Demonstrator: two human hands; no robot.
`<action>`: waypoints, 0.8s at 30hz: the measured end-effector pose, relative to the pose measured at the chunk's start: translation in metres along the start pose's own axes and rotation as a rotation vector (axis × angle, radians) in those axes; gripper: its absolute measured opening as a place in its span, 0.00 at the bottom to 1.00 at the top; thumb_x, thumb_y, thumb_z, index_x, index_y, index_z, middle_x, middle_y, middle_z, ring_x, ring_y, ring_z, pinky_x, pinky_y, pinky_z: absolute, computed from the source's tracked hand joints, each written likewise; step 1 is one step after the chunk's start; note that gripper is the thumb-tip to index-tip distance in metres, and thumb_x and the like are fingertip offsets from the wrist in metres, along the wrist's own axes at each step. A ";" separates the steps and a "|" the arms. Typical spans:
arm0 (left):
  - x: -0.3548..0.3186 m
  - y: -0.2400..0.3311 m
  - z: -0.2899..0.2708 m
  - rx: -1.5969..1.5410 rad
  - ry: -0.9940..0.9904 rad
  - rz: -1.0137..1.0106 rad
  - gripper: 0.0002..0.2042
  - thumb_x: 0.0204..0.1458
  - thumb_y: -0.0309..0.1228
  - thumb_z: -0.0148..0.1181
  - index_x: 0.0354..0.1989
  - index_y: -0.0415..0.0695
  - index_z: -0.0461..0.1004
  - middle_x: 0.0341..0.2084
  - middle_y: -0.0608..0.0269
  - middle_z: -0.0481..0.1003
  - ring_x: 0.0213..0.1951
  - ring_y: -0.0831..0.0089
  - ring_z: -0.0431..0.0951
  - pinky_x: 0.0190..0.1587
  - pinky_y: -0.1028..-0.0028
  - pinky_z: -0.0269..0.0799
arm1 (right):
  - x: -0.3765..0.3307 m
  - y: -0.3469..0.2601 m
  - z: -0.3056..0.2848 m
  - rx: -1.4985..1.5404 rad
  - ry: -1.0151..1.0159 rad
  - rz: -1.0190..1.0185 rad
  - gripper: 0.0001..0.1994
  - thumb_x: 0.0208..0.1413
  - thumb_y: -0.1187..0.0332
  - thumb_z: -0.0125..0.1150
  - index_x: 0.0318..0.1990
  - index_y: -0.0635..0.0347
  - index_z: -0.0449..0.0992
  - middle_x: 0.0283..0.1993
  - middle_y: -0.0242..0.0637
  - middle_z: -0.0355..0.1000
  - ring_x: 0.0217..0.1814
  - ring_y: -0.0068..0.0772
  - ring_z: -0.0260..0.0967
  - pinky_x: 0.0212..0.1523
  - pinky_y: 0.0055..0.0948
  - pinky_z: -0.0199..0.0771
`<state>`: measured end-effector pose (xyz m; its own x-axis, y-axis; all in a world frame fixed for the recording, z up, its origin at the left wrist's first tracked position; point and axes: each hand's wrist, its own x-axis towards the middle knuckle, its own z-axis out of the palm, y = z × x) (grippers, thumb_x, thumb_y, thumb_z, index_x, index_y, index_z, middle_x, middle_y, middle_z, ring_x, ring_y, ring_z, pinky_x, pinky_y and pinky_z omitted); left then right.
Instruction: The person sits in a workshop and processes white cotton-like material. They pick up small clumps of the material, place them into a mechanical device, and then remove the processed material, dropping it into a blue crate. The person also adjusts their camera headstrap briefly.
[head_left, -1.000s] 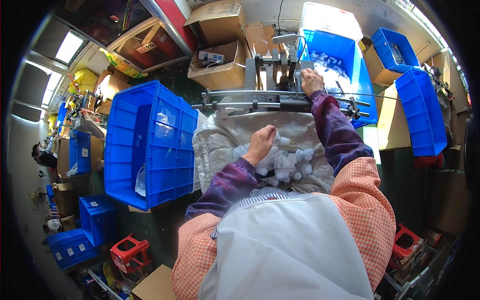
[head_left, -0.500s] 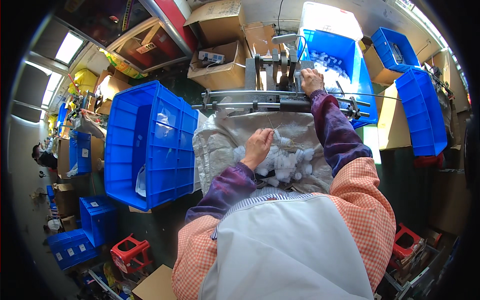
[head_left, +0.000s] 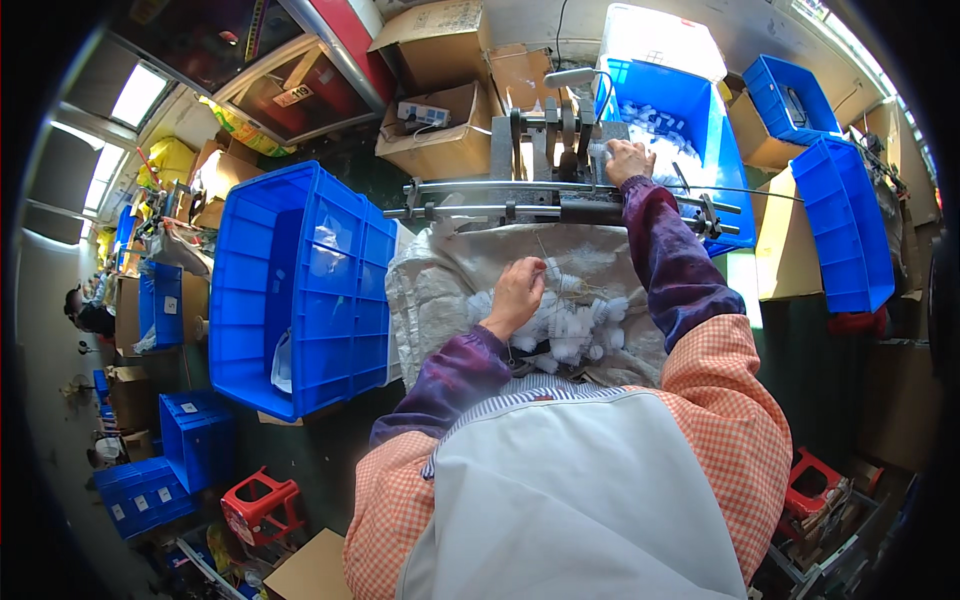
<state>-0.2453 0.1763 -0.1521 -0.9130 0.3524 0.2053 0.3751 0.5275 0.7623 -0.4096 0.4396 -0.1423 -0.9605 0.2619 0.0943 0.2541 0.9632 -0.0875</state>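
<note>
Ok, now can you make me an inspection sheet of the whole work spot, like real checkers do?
Surface: grey sheet, wrinkled, in front of a metal machine.
Job's things: white bristly pieces, heaped on the sheet.
Clutter: blue crate at left; cardboard box behind.
Left hand: beside the bristly pieces; grip unclear.
Right hand: at the machine's right side; grip unclear.
Cables: dark cord against the wall.
Surroundings: red stool on the floor, lower left.

A fisheye view looks down from the wearer's head, apron close below, machine farther ahead
</note>
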 end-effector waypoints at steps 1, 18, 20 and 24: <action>0.001 0.000 0.000 -0.034 0.011 0.028 0.09 0.45 0.22 0.49 0.36 0.42 0.69 0.32 0.53 0.72 0.39 0.55 0.70 0.41 0.63 0.66 | -0.003 0.002 -0.001 0.035 0.067 0.024 0.14 0.48 0.58 0.54 0.44 0.44 0.74 0.48 0.28 0.69 0.56 0.36 0.59 0.56 0.47 0.50; 0.004 0.007 -0.007 -0.226 -0.003 -0.010 0.12 0.45 0.17 0.48 0.40 0.38 0.69 0.37 0.54 0.67 0.38 0.66 0.71 0.40 0.74 0.67 | -0.022 -0.051 0.011 0.026 0.220 -0.117 0.12 0.46 0.60 0.52 0.37 0.50 0.75 0.43 0.34 0.65 0.51 0.37 0.55 0.50 0.40 0.51; 0.004 0.008 -0.009 -0.273 -0.013 -0.058 0.11 0.46 0.18 0.50 0.40 0.38 0.70 0.36 0.55 0.70 0.36 0.69 0.73 0.37 0.75 0.69 | -0.025 -0.054 0.006 0.029 0.212 -0.121 0.12 0.46 0.60 0.52 0.38 0.50 0.75 0.43 0.34 0.65 0.51 0.37 0.55 0.50 0.40 0.51; 0.009 0.005 -0.017 -0.289 -0.010 -0.107 0.09 0.47 0.20 0.54 0.38 0.38 0.71 0.34 0.58 0.73 0.33 0.74 0.75 0.35 0.78 0.71 | -0.024 -0.033 0.003 0.034 0.144 -0.107 0.14 0.45 0.61 0.52 0.41 0.50 0.74 0.44 0.34 0.66 0.52 0.38 0.56 0.50 0.41 0.51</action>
<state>-0.2541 0.1691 -0.1361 -0.9426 0.3154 0.1093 0.2144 0.3212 0.9224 -0.3950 0.4013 -0.1443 -0.9549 0.1666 0.2457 0.1454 0.9841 -0.1023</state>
